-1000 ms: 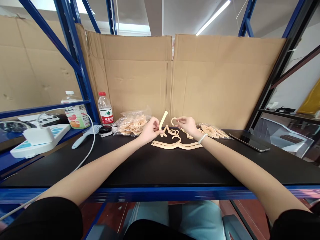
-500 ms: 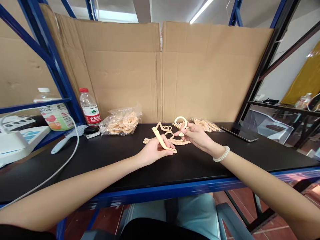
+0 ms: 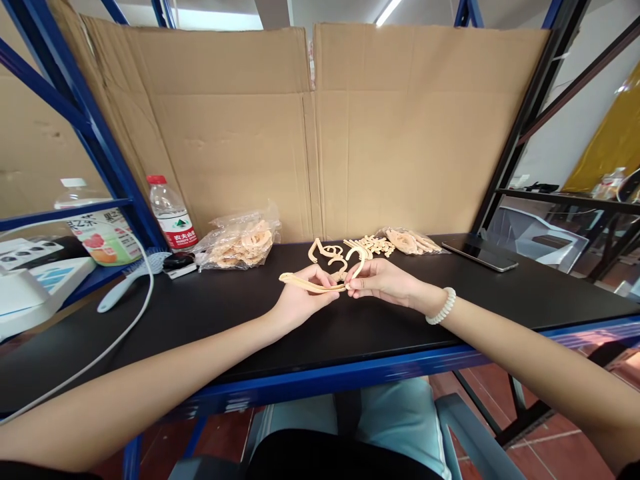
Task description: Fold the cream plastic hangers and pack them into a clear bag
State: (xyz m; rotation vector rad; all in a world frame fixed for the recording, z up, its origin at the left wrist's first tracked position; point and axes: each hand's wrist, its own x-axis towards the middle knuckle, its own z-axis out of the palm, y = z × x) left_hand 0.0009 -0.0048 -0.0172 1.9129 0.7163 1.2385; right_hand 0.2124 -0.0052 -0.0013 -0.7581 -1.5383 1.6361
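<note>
My left hand is closed around a cream plastic hanger arm, which lies nearly level with its wide end to the left. My right hand pinches a cream hanger hook, its curve upward. The hook's base meets the narrow right end of the arm; fingertips partly hide the contact, so I cannot tell whether they are joined. Just behind my hands, loose cream hooks rest on the black tabletop. Many small cream pieces are spread near the right hand.
A clear bag of cream parts lies back left, another bag back right, beside a phone. On the left are a water bottle, a hairbrush and a white cable. Cardboard closes off the back.
My hands have come together, the hook moving down to the arm's end. The arm has turned from steeply slanted to nearly level. The view has shifted slightly.
</note>
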